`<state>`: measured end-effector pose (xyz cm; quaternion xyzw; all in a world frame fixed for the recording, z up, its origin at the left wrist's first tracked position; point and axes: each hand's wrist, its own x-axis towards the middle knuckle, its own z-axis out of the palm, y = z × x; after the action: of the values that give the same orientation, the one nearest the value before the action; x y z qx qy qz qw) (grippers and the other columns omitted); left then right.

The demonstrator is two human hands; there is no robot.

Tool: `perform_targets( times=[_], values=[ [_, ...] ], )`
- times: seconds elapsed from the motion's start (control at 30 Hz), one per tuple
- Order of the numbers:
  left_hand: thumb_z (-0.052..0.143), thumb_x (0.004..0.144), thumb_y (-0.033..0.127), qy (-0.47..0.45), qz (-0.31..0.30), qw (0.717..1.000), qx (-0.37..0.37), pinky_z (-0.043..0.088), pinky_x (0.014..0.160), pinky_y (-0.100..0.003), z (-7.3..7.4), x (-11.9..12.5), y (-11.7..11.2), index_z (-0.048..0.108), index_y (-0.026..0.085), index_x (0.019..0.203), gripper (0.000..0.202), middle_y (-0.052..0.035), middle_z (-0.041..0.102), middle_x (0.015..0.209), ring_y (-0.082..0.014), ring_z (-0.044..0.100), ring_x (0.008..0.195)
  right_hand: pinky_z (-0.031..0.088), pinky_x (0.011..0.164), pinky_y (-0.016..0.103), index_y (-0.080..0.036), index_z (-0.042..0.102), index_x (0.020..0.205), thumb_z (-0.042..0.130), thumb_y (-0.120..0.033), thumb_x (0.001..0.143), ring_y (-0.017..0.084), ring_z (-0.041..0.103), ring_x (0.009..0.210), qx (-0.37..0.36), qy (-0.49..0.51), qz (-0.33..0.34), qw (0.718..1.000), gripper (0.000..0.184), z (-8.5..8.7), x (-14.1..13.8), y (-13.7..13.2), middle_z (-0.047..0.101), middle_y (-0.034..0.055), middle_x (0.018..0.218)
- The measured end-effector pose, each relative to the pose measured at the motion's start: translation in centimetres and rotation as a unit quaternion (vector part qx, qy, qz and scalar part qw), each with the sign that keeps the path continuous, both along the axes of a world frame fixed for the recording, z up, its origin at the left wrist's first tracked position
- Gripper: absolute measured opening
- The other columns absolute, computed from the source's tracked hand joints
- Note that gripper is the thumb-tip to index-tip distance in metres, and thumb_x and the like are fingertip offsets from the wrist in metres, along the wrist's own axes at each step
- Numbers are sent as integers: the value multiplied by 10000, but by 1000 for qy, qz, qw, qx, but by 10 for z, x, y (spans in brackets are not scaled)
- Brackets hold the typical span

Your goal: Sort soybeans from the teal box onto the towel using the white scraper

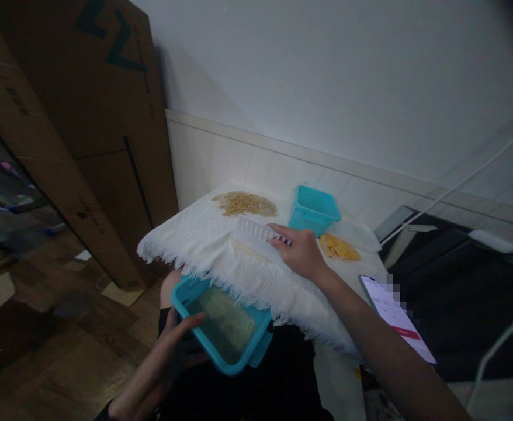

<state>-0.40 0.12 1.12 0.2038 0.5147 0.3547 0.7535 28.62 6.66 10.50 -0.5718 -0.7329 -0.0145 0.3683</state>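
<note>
My left hand point(175, 339) grips the near left side of a teal plastic container point(215, 356), thumb over its rim. The container tilts below the table's fringed cloth edge, with pale fine grain point(228, 318) lying inside. In my right hand point(298, 251) is a white slotted plastic scraper point(254, 231), held low over the white cloth point(186, 228). A thin strip of pale grain point(250, 250) lies along the scraper's near side. Beyond it, a heap of yellow beans point(245, 203) sits on the cloth.
A second teal container point(313, 210) stands at the back, with a crumpled yellow cloth point(340, 247) and a clear lid point(364, 234) beside it. A phone point(397, 321) lies on the right. A tall cardboard box point(107, 117) stands left; white cables point(458, 181) hang at right.
</note>
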Motion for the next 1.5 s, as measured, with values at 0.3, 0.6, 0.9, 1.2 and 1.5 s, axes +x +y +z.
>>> perform_targets(
  times=[0.3,0.6,0.9,1.2,1.5],
  values=[
    [839,766,362,10,17,1000,2,595,905,-551,-2,1,0,340,406,1516,902,-135,611,1419,-345,738,1067,600,684,244,-253,797,1195,593,-190,933,186,784,720,37,-41,25,998,338,-17,-10,-36,829,37,990],
    [834,780,388,1,5,1000,2,590,919,-532,-3,4,-1,335,420,1513,887,-128,617,1418,-326,746,1054,597,677,246,-247,780,1242,598,-166,922,186,772,694,61,-77,-1,995,377,-9,-16,-17,831,34,897],
    [874,737,380,-9,4,1000,-12,581,926,-541,-3,-1,2,322,405,1509,949,-141,615,1415,-337,735,1079,595,684,268,-225,766,1264,611,-127,913,205,783,718,41,-92,19,995,396,-17,-28,5,832,63,931],
    [801,779,420,-29,3,999,22,578,915,-526,-8,-5,-5,315,426,1514,882,-105,656,1330,-329,714,1102,652,711,310,-280,799,1184,719,-181,856,238,806,766,50,24,67,996,351,-20,-25,11,809,42,1059],
    [762,819,436,-61,6,994,93,573,910,-531,-13,-1,-17,284,384,1536,863,-150,606,1394,-333,707,1093,608,571,289,-228,851,994,656,-343,933,250,785,636,84,44,44,995,234,-44,-22,8,820,69,837]
  ],
)
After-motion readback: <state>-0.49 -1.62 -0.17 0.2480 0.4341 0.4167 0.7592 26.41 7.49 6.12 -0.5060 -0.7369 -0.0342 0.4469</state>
